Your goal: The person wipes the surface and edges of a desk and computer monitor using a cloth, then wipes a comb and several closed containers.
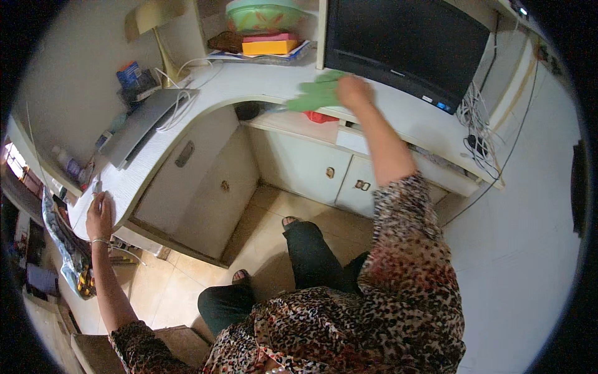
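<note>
My right hand (355, 92) is closed on a green cloth (319, 91). The cloth, blurred by motion, spreads left from my fist over the white desk top (255, 80), and one edge reaches the desk's curved front edge. Just behind is the lower frame of a black monitor (405, 43). At the left end of the desk, my left hand (99, 219) rests with its fingers curled. A small whitish thing (96, 185) shows at those fingertips; I cannot make out its kind.
A closed grey laptop (142, 131) with a white cable on it lies near a gold lamp (163, 53). The shelf holds a green bowl (265, 15) and a yellow box (269, 47). Tangled cables (478, 128) hang beside the monitor. Cupboard doors (293, 163) stand below the desk.
</note>
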Motion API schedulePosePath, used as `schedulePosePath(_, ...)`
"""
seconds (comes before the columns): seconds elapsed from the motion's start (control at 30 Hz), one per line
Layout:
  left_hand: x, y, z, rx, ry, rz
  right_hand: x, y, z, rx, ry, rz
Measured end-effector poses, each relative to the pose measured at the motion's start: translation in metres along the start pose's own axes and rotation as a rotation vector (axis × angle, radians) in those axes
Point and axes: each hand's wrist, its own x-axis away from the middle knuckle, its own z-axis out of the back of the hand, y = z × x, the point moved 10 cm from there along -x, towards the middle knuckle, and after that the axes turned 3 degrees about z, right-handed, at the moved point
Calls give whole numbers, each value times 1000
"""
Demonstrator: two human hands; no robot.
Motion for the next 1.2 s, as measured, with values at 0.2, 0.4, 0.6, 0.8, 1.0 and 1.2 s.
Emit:
schedulePosePath(0.2,-6,13,-16,-10,4,-120,79,242,61,413,150,-174)
schedulePosePath(0.4,5,18,-10,-78,38,-173,68,278,49,347,116,-245)
schedulePosePath(0.6,19,44,3,-121,95,-166,-36,150,-24,310,-34,135)
schedulePosePath(0.8,27,53,20,-79,158,-126,-80,-52,-60,55,-46,268)
schedulePosePath(1.0,38,56,35,-80,221,-157,-67,-227,-65,93,-153,619)
schedulePosePath(1.2,36,76,33,-49,235,-144,-131,-288,-104,76,-164,586)
